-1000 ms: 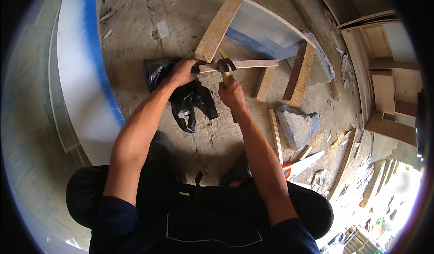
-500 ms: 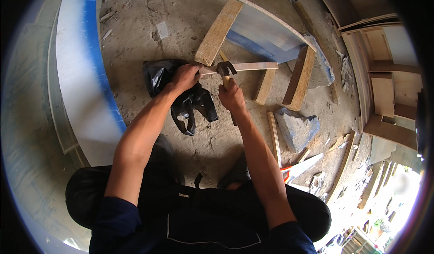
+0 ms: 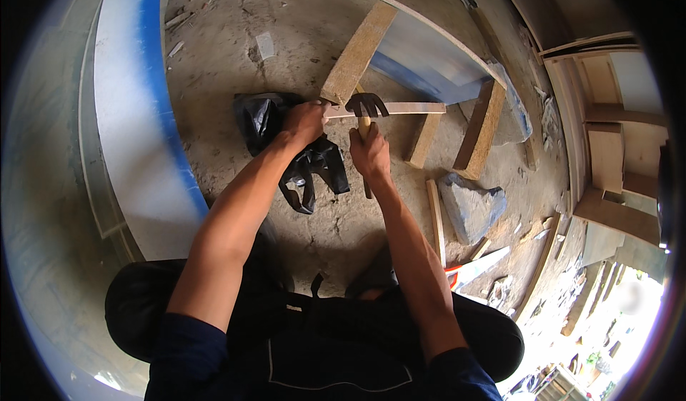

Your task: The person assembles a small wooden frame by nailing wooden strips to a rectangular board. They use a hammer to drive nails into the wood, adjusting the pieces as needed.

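Note:
In my right hand, the fingers are wrapped round the wooden handle of a claw hammer. Its dark head is over a thin wooden strip. My left hand is closed at the strip's left end, by the lower end of a thick chipboard piece. Whether its fingertips also pinch a nail is hidden. The strip joins a frame of chipboard legs and a panel with a blue-and-white face. A black plastic bag lies beneath and beside my left hand.
Right of my right forearm lie a grey stone block, a narrow wood stick and a handsaw. A white board with a blue edge runs along the left. Wooden cabinet frames stand at the right.
The hammer head has turned slightly, so its claws show more plainly. The view has shifted a little; my left hand stays at the strip's end.

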`<state>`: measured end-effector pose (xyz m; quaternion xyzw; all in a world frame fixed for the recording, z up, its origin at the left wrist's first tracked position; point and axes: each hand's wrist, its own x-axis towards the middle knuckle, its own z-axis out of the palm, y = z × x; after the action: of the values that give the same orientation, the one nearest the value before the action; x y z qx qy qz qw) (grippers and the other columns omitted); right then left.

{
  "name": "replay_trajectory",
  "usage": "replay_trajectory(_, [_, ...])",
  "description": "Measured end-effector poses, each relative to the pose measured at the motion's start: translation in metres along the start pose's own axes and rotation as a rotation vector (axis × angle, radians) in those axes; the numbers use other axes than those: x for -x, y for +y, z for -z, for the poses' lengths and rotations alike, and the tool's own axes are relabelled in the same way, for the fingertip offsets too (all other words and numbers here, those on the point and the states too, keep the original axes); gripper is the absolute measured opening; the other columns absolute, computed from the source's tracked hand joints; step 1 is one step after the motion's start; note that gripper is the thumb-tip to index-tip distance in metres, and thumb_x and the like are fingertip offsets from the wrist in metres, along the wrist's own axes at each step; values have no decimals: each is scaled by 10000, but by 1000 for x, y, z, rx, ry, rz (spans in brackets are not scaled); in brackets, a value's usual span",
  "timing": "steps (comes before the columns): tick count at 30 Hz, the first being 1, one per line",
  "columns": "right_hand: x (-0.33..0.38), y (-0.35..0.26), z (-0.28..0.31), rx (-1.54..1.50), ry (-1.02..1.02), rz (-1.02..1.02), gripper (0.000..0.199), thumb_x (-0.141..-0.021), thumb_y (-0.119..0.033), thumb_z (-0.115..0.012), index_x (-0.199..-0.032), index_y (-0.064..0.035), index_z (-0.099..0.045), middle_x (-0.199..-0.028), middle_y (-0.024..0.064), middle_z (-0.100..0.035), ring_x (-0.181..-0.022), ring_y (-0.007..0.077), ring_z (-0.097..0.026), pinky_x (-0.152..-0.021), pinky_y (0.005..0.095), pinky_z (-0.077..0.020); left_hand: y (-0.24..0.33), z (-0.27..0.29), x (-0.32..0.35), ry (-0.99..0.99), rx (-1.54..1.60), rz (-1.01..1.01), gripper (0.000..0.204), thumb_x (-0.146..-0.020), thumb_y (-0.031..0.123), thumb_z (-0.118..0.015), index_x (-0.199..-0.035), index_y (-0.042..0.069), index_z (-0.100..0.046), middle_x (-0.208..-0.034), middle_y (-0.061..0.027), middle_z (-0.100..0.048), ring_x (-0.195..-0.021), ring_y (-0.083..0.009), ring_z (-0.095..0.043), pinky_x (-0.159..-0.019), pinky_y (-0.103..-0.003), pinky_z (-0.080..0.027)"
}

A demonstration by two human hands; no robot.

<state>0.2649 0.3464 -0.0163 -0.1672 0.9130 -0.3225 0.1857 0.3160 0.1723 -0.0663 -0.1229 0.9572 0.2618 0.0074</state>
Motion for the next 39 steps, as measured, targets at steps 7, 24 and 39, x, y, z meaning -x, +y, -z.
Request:
replay_trajectory(7, [6,-16,-1,-34,20,147,312,-860,-220,-566,-1056,-3,-458,-802,326,-613,-775,512,-591,-654,557,-488,2,0,2,4,-45,-7,295,-861,137,-557,-1132,45,-628,-827,-151,-679,-819,-350,-653,-738,-442,-520])
replay_trajectory(24, [17,-23,-7,-78,121,119,308,-864,-192,-553,-1084,11,-476,-764,326,-609,-736,506,-599,-633,540,-499,-6,-17,2,101,10,3,171,-871,96,-539,-953,53,-683,-753,-200,-656,-752,-367,-657,-680,-469,-519])
replay_trajectory(39, [4,-19,0,10,86,136,267,-852,-156,-563,-1054,-5,-474,-788,326,-607,-756,501,-598,-612,550,-492,-6,-12,2,43,-40,-10,220,-878,91,-521,-1055,58,-647,-780,-205,-656,-731,-366,-653,-651,-469,-518])
